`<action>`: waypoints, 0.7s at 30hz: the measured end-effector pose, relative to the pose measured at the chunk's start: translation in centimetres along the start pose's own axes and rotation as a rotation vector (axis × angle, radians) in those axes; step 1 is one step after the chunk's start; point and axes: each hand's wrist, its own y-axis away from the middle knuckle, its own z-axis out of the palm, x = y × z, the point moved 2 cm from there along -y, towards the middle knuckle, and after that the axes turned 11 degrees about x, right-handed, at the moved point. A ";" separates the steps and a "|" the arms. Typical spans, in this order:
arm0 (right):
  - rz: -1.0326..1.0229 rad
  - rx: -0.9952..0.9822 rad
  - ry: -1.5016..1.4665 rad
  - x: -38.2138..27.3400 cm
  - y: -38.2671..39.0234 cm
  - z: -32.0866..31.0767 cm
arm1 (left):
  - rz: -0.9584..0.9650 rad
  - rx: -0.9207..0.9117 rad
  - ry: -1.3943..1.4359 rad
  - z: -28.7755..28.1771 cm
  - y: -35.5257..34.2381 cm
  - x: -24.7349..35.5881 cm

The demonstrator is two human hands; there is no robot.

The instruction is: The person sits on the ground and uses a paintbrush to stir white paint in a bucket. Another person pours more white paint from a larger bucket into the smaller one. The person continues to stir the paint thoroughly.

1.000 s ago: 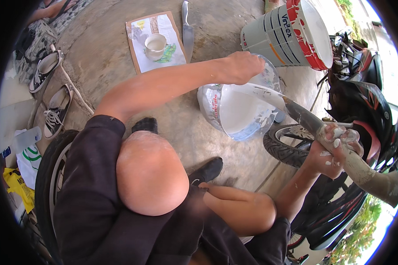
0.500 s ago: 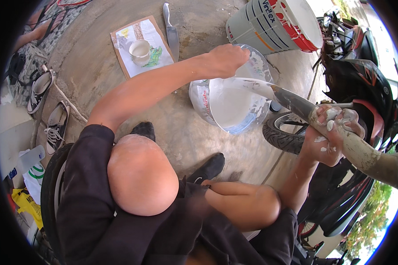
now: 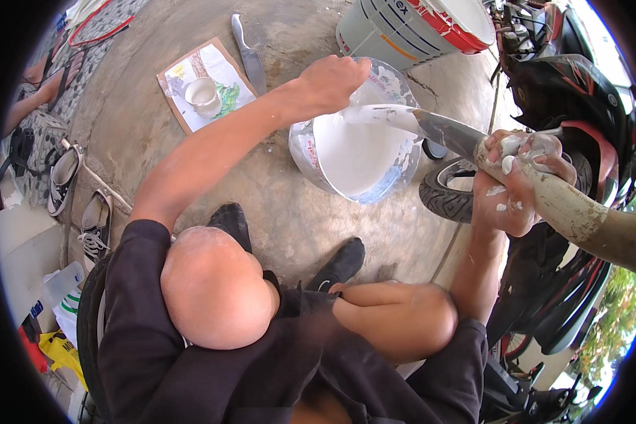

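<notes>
Big stuff first: concrete floor (image 3: pixel 155 141), with a large white paint pail (image 3: pixel 410 32) with a red rim lying tipped at the top, and a dark motorcycle (image 3: pixel 579 120) crowding the right side, front tyre (image 3: pixel 449 198) just beside the action.

Dead centre, a small bucket (image 3: pixel 357 152) of white paint, tilted so the open mouth faces up toward the camera. Left hand (image 3: pixel 332 81) curled closed over the far rim, holding that tilt. Right hand (image 3: pixel 516 184) wrapped shut around the paint-smeared handle (image 3: pixel 572 208) of a wide blade tool, probably a putty knife or trowel (image 3: pixel 431 127), fingers spattered white.

Key bit of geometry: long axis of the tool running from lower right up to the left, handle out past the right edge, blade tip over the bucket mouth and coated white. So bucket sits left of the right-hand grip, straight along the blade's line, and only the tip end touches the paint. Left hand nearer the bucket by far, right hand well apart from it, over by the tyre.

Smaller bits: two black shoes (image 3: pixel 343 261) planted just below the bucket, bare knees (image 3: pixel 215 290) below those. Up top left, a cardboard sheet (image 3: pixel 205 85) carrying a small white cup (image 3: pixel 203 92), a second bare-metal trowel (image 3: pixel 249 56) lying just beside it. Pair of sneakers (image 3: pixel 78 198) off at the left edge.
</notes>
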 end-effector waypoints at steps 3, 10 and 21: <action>0.093 -0.011 -0.040 -1.0 -0.9 -0.5 | -0.009 0.019 0.000 -0.3 -0.1 0.4; 0.068 -0.042 0.037 -2.3 -2.2 -0.2 | -0.002 -0.023 0.000 0.4 0.1 -0.5; 0.163 -0.074 -0.189 -0.9 -1.4 -0.8 | -0.051 -0.062 -0.037 -0.6 0.1 0.0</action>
